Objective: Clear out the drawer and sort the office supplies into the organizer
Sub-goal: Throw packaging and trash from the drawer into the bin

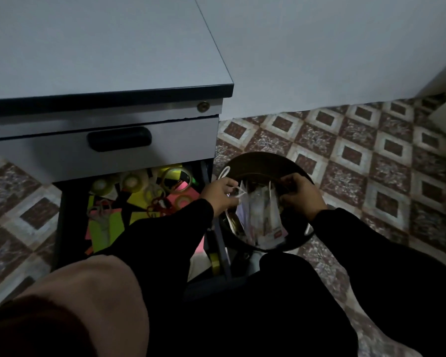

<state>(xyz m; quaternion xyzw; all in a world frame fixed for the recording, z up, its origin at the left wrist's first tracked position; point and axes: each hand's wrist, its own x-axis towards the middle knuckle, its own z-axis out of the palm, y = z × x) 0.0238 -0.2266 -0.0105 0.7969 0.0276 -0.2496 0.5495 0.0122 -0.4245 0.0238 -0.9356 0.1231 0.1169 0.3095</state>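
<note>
Neon yellow-pink papers [137, 202] — brown-cream diamond floor tiles [350, 155].

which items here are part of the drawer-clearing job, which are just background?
Job:
- open lower drawer of the grey cabinet
- clear tape rolls
- neon paper notes
- red-handled scissors
- round dark bin
- clear plastic packets, held by left hand and right hand

Background:
- closed upper drawer
- patterned tile floor
- white wall
</note>
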